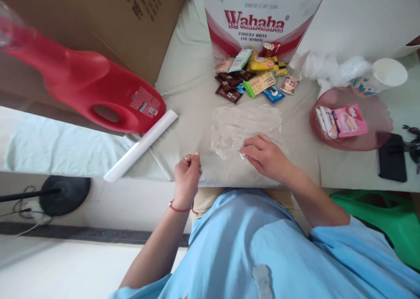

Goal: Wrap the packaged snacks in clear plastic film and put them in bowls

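Observation:
A clear plastic bag [243,122] lies flat and wrinkled on the cloth-covered table in front of me. My right hand [267,159] is at its near right edge, fingers bent together and pinching the plastic. My left hand [188,172] is held apart from the bag, to its left at the table's front edge. Its thumb and fingers are pressed together, and anything between them is hidden. Beyond the bag sits a pile of small wrapped snacks, among them dark brown packets [229,93], a yellow packet [262,64] and a blue packet [273,94].
At the back stands a white and red Wahaha box [259,10]. On the left are a red jug-shaped bottle [82,71], a white roll [141,146] and a cardboard box [144,36]. A pink plate [382,119] with several snacks, a paper cup [370,85] and a black phone [392,159] are on the right.

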Tool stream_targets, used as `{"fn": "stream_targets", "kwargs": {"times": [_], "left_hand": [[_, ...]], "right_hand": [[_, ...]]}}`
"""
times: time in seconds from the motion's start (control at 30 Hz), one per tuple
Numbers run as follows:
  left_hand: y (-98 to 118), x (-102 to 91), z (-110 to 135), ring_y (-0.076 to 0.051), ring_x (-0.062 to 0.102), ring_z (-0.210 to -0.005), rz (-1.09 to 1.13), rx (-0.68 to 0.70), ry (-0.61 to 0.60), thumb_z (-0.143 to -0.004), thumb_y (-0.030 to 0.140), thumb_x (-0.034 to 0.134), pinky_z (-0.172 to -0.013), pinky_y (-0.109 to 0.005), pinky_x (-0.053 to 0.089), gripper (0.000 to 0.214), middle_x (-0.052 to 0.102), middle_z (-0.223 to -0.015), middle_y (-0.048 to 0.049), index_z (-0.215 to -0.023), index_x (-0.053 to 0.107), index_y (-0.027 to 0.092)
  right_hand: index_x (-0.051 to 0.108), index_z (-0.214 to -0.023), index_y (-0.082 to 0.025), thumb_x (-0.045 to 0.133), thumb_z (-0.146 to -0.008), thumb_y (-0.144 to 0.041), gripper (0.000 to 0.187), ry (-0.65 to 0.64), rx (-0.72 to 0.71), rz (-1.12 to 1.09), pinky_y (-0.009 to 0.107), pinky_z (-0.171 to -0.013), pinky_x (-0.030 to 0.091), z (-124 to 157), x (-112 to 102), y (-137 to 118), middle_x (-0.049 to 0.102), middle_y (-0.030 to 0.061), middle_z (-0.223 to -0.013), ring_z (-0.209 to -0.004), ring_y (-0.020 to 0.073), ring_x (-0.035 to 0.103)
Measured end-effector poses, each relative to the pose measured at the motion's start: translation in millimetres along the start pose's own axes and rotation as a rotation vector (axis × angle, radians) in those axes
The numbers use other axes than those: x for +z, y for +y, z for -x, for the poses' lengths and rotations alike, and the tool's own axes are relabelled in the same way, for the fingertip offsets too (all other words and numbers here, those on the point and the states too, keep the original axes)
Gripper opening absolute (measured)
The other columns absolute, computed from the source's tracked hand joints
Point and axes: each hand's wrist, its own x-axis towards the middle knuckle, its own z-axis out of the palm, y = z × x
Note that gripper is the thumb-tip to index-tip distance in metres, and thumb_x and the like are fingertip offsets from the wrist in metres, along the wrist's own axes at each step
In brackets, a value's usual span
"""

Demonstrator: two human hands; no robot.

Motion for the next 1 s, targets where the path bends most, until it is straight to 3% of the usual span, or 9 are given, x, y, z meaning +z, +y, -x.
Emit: {"fn": "stream_targets", "kwargs": {"times": [0.1,0.23,0.37,0.53,0.67,0.77,0.9,1.0], "left_hand": [[-11,2.6,12,-0.008,0.038,-0.046,0.115,-0.127,-0.119,-0.089,0.055,0.063,-0.045,-0.023,0.029,0.044,0.043,-0.053,0.0058,-0.064,0.043,0.023],[-11,10.6,15,-0.008,0.041,-0.047,0.176,-0.115,-0.115,-0.086,0.052,0.065,-0.047,-0.023,0.031,0.04,0.045,-0.055,0.0064,-0.067,0.045,0.023],[-12,19.1,19,-0.01,0.041,-0.048,0.12,-0.117,-0.124,-0.089,0.056,0.061,-0.048,-0.024,0.032,0.04,0.045,-0.054,0.0065,-0.07,0.046,0.024],[-22,26.6,25,-0.012,0.041,-0.051,-0.15,-0.095,-0.147,-0.088,0.07,0.06,-0.05,-0.027,0.03,0.053,0.047,-0.053,0.0044,-0.066,0.053,0.023],[-25,27.6,22,-0.012,0.043,-0.052,-0.2,-0.088,-0.149,-0.082,0.061,0.067,-0.05,-0.026,0.029,0.041,0.052,-0.056,0.0047,-0.076,0.063,0.021],[-23,21.3,19,-0.011,0.039,-0.049,-0.082,-0.143,-0.227,-0.077,0.059,0.068,-0.048,-0.026,0.026,0.039,0.047,-0.054,0.0057,-0.073,0.061,0.021],[-18,0.5,12,-0.007,0.032,-0.044,0.106,-0.309,-0.452,-0.064,0.06,0.081,-0.045,-0.025,0.02,0.046,0.04,-0.052,0.0082,-0.07,0.058,0.02],[-15,-16.9,6,-0.005,0.031,-0.043,0.126,-0.377,-0.585,-0.059,0.056,0.088,-0.045,-0.023,0.018,0.049,0.038,-0.052,0.0085,-0.065,0.057,0.019]], "right_hand": [[0.074,-0.128,-0.024,0.055,-0.099,-0.014,0.037,-0.174,-0.083,0.004,0.051,-0.105,0.054,-13,30,17,0.064,0.0142,-0.142,-0.125,0.0297,0.061],[0.068,-0.143,-0.029,0.052,-0.099,-0.011,0.05,-0.302,-0.091,-0.035,0.054,-0.112,0.05,-9,48,22,0.053,0.0113,-0.16,-0.14,0.0304,0.056],[0.067,-0.145,-0.032,0.051,-0.1,-0.011,0.053,-0.326,-0.029,-0.039,0.055,-0.116,0.047,-3,55,18,0.047,0.0084,-0.166,-0.144,0.0313,0.055],[0.065,-0.147,-0.031,0.051,-0.1,-0.012,0.053,-0.295,0.0,-0.06,0.053,-0.116,0.048,0,61,20,0.048,0.0082,-0.166,-0.143,0.0309,0.056],[0.062,-0.15,-0.025,0.052,-0.098,-0.01,0.055,-0.306,-0.004,-0.051,0.053,-0.115,0.05,1,60,24,0.049,0.0149,-0.164,-0.143,0.0322,0.056],[0.062,-0.149,-0.024,0.056,-0.097,-0.012,0.053,-0.303,-0.002,-0.063,0.054,-0.115,0.051,1,59,27,0.049,0.0161,-0.164,-0.143,0.0316,0.057],[0.067,-0.143,-0.023,0.061,-0.096,-0.013,0.049,-0.32,-0.001,-0.112,0.051,-0.117,0.05,0,56,31,0.049,0.0134,-0.164,-0.144,0.0306,0.056],[0.068,-0.142,-0.023,0.062,-0.094,-0.011,0.05,-0.352,0.02,-0.151,0.049,-0.119,0.049,-2,53,32,0.048,0.0125,-0.166,-0.147,0.0302,0.054]]}}
